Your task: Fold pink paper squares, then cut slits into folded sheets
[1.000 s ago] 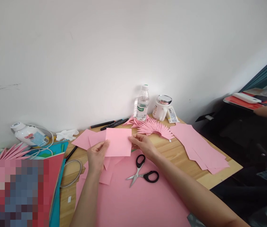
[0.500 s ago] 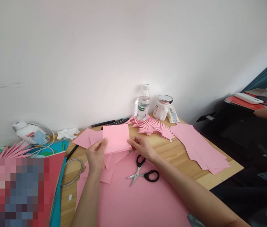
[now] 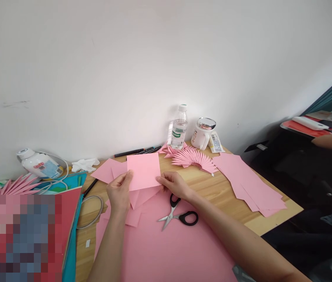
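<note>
A square of pink paper is held up above the desk, tilted toward me. My left hand pinches its left edge between thumb and fingers. At the lower right corner, my right hand grips the same paper, thumb in front and the other fingers partly hidden behind. Scissors with black handles lie with parted blades on a large pink sheet just below my hands. Smaller pink pieces lie beneath and to the left of the held square.
Fan-folded pink paper sits by a water bottle and a white mug. Pink sheets lie on the right. Black pens are along the wall; a white bottle and cable are at left.
The held square's lower right corner has shifted slightly, and my right thumb now lies further over its front. The scissors and the other papers have stayed in place.
</note>
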`<state>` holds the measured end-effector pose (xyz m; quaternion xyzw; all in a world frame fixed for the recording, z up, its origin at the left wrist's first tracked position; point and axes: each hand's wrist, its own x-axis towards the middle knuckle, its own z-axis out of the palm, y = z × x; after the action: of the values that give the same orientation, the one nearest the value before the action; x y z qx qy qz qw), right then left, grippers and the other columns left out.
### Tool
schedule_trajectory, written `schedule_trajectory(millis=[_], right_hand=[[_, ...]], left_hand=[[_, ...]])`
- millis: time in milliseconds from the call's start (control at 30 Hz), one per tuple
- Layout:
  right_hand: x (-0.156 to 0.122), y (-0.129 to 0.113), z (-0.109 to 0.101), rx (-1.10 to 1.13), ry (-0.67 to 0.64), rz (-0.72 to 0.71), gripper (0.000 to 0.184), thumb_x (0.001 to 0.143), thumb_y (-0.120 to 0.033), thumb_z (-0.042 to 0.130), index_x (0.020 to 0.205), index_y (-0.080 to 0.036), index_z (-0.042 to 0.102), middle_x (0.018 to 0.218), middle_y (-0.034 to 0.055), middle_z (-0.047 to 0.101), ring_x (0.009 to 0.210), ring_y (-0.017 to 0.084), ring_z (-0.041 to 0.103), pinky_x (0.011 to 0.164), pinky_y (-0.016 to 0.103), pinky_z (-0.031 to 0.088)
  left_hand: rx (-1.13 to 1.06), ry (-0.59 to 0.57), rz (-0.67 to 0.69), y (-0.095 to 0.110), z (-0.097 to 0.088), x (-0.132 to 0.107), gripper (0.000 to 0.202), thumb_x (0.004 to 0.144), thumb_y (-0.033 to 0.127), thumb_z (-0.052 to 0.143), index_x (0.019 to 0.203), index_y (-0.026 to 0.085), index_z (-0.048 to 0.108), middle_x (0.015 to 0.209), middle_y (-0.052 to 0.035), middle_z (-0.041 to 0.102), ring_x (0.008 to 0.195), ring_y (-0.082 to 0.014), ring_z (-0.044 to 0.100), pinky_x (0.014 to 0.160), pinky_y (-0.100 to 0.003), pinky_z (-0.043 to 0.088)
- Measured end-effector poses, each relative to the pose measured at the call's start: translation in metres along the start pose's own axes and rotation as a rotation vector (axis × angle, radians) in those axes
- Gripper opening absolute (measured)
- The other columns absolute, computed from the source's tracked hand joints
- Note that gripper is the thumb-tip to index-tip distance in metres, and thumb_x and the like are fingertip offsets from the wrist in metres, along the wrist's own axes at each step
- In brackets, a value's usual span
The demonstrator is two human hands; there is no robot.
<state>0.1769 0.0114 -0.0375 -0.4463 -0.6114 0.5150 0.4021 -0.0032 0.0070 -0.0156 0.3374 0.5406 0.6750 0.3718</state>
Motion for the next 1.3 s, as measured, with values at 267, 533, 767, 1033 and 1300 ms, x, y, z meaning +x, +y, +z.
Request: schedule_trajectory(millis=[267, 533, 767, 1033, 1300], right_hand=[[-0.002, -0.002, 0.002, -0.123, 0.036, -0.020, 0.046, 0.081, -0.053, 0.047, 0.051, -0.019, 0.044, 0.046, -0.0038, 0.047, 0.041, 0.009, 0.044, 0.045, 0.022, 0.033], [-0.002, -0.007, 0.003, -0.060, 0.003, -0.044, 0.041, 0.082, -0.052, 0.047, 0.061, -0.018, 0.049, 0.056, -0.0018, 0.055, 0.050, 0.010, 0.051, 0.053, 0.022, 0.042], [-0.002, -0.007, 0.003, 0.007, -0.057, -0.056, 0.036, 0.079, -0.052, 0.052, 0.068, -0.017, 0.054, 0.066, 0.0001, 0.059, 0.058, 0.011, 0.056, 0.058, 0.024, 0.047], [0.000, -0.003, 0.001, 0.109, 0.063, -0.023, 0.038, 0.072, -0.053, 0.059, 0.066, -0.017, 0.053, 0.056, -0.0024, 0.056, 0.052, 0.010, 0.052, 0.054, 0.024, 0.045], [-0.001, -0.013, 0.002, 0.183, 0.121, -0.024, 0.036, 0.073, -0.052, 0.060, 0.064, -0.017, 0.053, 0.053, -0.0023, 0.057, 0.048, 0.010, 0.052, 0.052, 0.024, 0.045]], left_hand=[[0.006, 0.016, 0.010, 0.000, 0.001, 0.001, 0.026, 0.055, 0.032, 0.075, 0.074, 0.015, 0.073, 0.074, -0.0018, 0.071, 0.072, -0.0165, 0.063, 0.075, -0.029, 0.050], [-0.031, 0.055, 0.018, -0.006, -0.001, 0.005, 0.028, 0.054, 0.033, 0.075, 0.075, 0.014, 0.073, 0.076, -0.0027, 0.071, 0.072, -0.0164, 0.063, 0.077, -0.032, 0.050], [-0.070, 0.093, -0.032, -0.001, -0.003, 0.006, 0.026, 0.054, 0.031, 0.076, 0.074, 0.014, 0.072, 0.076, -0.0029, 0.071, 0.072, -0.0154, 0.063, 0.076, -0.031, 0.050], [-0.054, -0.007, -0.060, 0.002, 0.001, 0.002, 0.028, 0.054, 0.031, 0.076, 0.075, 0.013, 0.071, 0.079, -0.0031, 0.070, 0.073, -0.0141, 0.062, 0.075, -0.028, 0.050], [-0.053, -0.329, -0.131, 0.006, 0.003, -0.004, 0.045, 0.060, 0.039, 0.072, 0.095, 0.011, 0.065, 0.085, -0.0073, 0.068, 0.055, -0.0104, 0.056, 0.046, -0.023, 0.048]])
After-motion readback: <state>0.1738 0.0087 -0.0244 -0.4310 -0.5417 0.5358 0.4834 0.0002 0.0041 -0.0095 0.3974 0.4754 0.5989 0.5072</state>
